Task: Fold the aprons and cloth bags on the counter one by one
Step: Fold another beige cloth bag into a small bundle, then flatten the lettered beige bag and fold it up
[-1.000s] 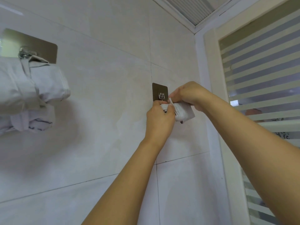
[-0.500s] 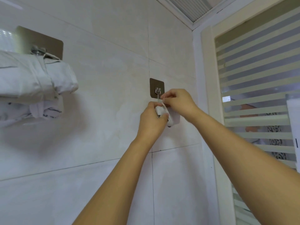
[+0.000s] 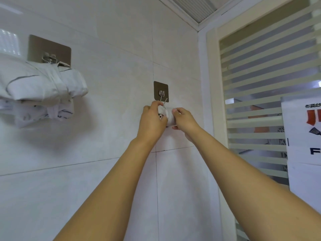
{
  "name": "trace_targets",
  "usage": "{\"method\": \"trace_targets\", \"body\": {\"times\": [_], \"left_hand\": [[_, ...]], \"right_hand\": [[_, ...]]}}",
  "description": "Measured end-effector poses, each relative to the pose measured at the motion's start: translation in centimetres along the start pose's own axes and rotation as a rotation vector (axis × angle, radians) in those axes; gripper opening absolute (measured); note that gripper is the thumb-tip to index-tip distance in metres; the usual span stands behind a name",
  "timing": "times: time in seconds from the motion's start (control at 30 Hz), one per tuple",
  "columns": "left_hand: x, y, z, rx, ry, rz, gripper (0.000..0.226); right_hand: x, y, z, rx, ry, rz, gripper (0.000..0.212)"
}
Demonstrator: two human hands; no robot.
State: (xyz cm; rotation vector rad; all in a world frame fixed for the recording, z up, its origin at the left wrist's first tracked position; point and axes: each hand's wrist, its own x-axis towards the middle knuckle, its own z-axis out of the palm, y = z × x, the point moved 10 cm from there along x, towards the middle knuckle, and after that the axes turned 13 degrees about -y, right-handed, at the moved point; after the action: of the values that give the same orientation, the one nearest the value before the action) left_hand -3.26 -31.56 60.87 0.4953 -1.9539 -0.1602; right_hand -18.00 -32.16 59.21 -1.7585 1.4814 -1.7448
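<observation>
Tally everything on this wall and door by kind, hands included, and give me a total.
Adhesive hooks: 2, the left hook and the centre hook
White cloth bundles: 2, the hanging bundle at the left hook (possibly more than one piece) and the small bundle held below the centre hook
Hands: 2, the left hand and the right hand, both on the small bundle
Poster: 1
Total: 7

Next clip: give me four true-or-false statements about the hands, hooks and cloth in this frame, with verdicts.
1. The left hand and right hand both hold the small bundle just under the right hook. True.
2. The hook on the left is bare. False: a big bundle hangs from the left hook.
3. The door has striped glass. True.
4. The paper notice is stuck on the tiles between the hooks. False: the sign is on the door.
</observation>
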Motion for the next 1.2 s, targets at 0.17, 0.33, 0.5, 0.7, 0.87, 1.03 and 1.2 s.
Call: {"method": "trace_targets", "body": {"times": [0.17,0.33,0.5,0.7,0.87,1.03,1.2], "left_hand": [[0.4,-0.3,-0.1,-0.052,-0.041,-0.034,0.044],[-0.1,-2.2,-0.5,-0.296,-0.014,-0.166,0.042],[-0.1,-3.3,-0.2,-0.499,-0.059,-0.232,0.039],[0.1,-3.5,0.1,-0.6,-0.105,-0.219,0.04],[-0.3,-4.0,0.5,-0.759,-0.085,-0.211,0.04],[-0.2,-4.1,0.6,-0.718,-0.063,-0.184,0.042],[-1.1,-2.5,-0.1,-0.281,0.002,-0.126,0.049]], "right_hand": [[-0.5,0.4,0.8,-0.008,0.036,0.033,0.033],[-0.5,2.6,1.1,0.328,0.01,0.2,0.035],[-0.7,1.8,2.5,0.682,-0.131,0.272,0.028],[0.0,1.8,3.0,0.818,-0.185,0.366,0.026],[1.2,2.2,3.5,0.947,-0.135,0.277,0.029],[3.8,3.6,3.3,0.612,-0.083,0.234,0.03],[-1.5,4.7,-2.4,0.582,0.377,0.101,0.017]]}}
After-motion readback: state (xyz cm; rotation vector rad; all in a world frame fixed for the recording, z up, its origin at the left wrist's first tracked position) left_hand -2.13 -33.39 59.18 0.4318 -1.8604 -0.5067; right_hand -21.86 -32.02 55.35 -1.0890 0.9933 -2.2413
